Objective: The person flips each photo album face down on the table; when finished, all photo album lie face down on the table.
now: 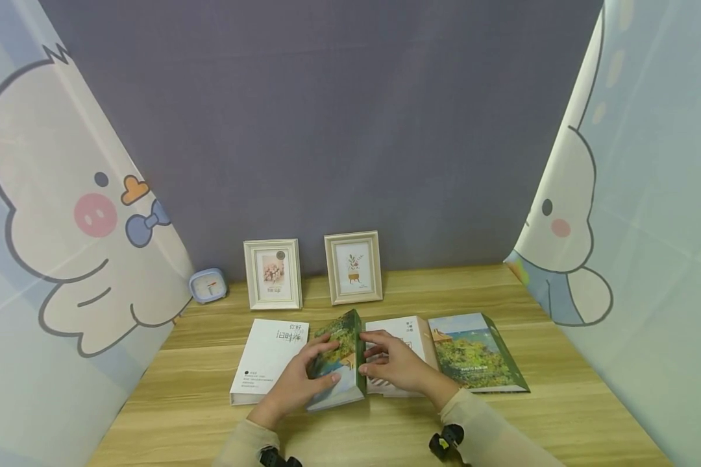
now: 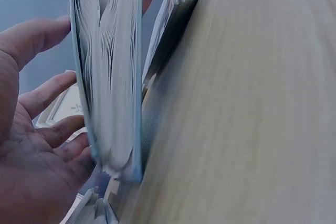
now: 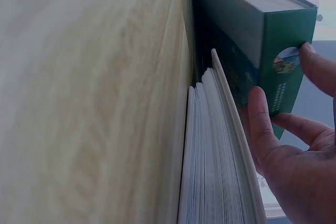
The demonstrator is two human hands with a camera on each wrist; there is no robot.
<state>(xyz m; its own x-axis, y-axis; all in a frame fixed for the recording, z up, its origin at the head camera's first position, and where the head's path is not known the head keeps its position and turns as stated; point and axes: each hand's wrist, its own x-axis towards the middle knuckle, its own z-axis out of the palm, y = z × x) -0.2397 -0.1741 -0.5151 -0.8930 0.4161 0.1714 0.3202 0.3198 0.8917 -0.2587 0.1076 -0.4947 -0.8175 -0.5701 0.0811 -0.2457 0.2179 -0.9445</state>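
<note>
A green photo album with a landscape cover stands tilted on its edge at the middle of the wooden table. My left hand lies against its cover with fingers fairly straight; the left wrist view shows that palm beside the album's page edges. My right hand touches the other side, at the spine. In the right wrist view, the thumb and a fingertip of this hand rest on the green spine. A white album lies just under and right of it, its pages showing.
A white book lies to the left, and another landscape-covered album lies to the right. Two small picture frames stand at the back, with a small blue clock at the back left. Printed curtains close in both sides.
</note>
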